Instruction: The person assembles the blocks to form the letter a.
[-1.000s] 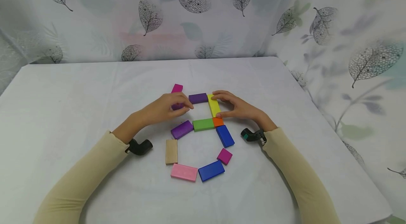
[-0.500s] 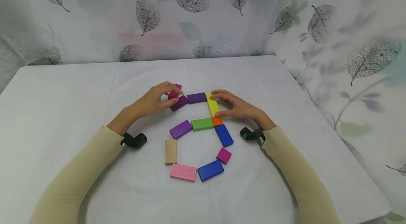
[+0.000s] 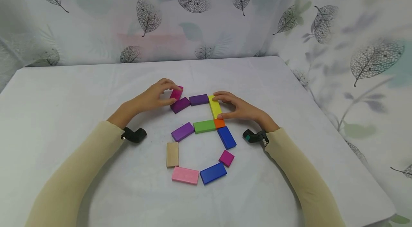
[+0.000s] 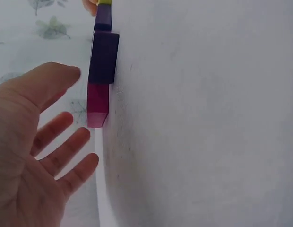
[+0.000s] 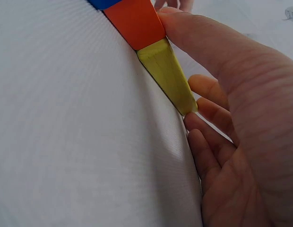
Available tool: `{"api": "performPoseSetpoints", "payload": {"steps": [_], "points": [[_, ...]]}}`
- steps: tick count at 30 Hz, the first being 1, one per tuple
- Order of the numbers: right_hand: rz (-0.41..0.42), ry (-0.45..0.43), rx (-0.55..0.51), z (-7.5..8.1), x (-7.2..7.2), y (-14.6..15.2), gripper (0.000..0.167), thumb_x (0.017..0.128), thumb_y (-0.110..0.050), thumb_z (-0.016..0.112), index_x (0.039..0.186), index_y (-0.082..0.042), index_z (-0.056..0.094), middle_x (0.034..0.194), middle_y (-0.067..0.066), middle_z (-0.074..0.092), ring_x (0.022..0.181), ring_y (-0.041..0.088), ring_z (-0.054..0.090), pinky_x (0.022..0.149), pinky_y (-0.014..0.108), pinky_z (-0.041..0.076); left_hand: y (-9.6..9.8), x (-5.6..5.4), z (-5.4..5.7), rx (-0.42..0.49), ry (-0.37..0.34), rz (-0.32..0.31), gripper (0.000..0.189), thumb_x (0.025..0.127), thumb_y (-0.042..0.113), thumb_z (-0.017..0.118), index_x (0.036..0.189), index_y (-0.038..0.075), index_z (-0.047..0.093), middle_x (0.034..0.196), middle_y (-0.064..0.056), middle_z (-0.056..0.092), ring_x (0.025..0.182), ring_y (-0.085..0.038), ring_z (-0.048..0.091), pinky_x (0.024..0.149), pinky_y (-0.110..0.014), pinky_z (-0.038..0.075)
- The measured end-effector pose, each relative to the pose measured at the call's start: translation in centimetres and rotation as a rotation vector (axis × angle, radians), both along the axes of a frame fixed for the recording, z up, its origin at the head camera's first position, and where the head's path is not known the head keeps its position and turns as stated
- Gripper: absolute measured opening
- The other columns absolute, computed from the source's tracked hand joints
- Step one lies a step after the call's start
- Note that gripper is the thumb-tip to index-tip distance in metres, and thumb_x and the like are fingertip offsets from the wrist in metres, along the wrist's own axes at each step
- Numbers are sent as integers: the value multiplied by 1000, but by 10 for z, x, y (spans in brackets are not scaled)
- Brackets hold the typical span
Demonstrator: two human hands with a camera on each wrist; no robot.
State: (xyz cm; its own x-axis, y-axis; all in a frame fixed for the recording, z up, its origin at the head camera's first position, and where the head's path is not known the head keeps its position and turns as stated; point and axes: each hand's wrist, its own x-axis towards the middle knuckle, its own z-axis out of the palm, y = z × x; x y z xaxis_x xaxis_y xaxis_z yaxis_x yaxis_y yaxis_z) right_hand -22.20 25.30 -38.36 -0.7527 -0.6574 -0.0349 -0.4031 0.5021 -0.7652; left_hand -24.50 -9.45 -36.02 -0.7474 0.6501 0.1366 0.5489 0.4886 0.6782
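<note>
A ring of coloured wooden blocks lies on the white table. At its upper left, my left hand [image 3: 152,95] holds a magenta block [image 3: 176,93], fingertips at its far end and thumb at its near end. That thumb is right by a dark purple block [image 3: 180,105], which meets the magenta one. On the upper right, my right hand [image 3: 243,109] holds a yellow block [image 3: 214,108] lengthwise between thumb and fingers. In the right wrist view the thumb reaches the orange block [image 5: 135,23] beside the yellow block [image 5: 166,74].
A violet block [image 3: 199,99] bridges the top. Below lie green [image 3: 204,126], purple [image 3: 182,132], natural wood [image 3: 172,154], pink [image 3: 185,175] and two blue blocks [image 3: 213,173], plus a small magenta one [image 3: 226,158]. A leaf-print cloth [image 3: 193,16] hangs behind the table.
My left hand has moved left and away from me, from over the dark purple block to the magenta block, which has shifted slightly. The right hand stays at the yellow block.
</note>
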Motion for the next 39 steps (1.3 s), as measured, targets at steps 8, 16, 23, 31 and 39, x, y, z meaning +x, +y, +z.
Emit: {"api": "performPoseSetpoints", "payload": {"steps": [8, 16, 23, 31, 39], "points": [[1, 4, 3, 1, 1, -2, 62, 87, -17, 74, 142, -10, 48, 156, 8, 29, 146, 26, 21, 118, 52, 16, -6, -11, -7, -75, -20, -12, 49, 87, 3, 70, 133, 0, 53, 138, -22, 40, 132, -37, 36, 111, -55, 31], [3, 1, -1, 1, 0, -2, 62, 87, -15, 74, 142, -10, 48, 157, 8, 28, 146, 26, 21, 119, 50, 16, -5, -17, -5, -131, -31, -51, 58, 88, 5, 69, 142, 2, 46, 149, -24, 35, 141, -40, 28, 115, -55, 24], [4, 0, -1, 2, 0, -2, 61, 87, -16, 74, 142, -9, 48, 157, 8, 29, 146, 26, 21, 119, 50, 16, -5, -19, -6, -131, -25, -36, 50, 87, 6, 70, 135, 2, 55, 144, -23, 43, 137, -40, 34, 113, -55, 28], [2, 3, 0, 0, 0, -1, 61, 87, -17, 74, 142, -10, 48, 157, 7, 29, 146, 25, 21, 119, 50, 16, -6, -20, -6, -106, 2, -1, 48, 82, 6, 75, 127, 1, 61, 132, -21, 48, 125, -37, 44, 102, -52, 39], [3, 9, -3, 0, 0, 0, 61, 87, -18, 74, 142, -11, 48, 156, 7, 29, 146, 25, 22, 118, 50, 17, -8, -18, -5, -99, 5, 18, 50, 80, 6, 78, 126, 1, 61, 124, -21, 46, 116, -35, 44, 103, -51, 37]]}}
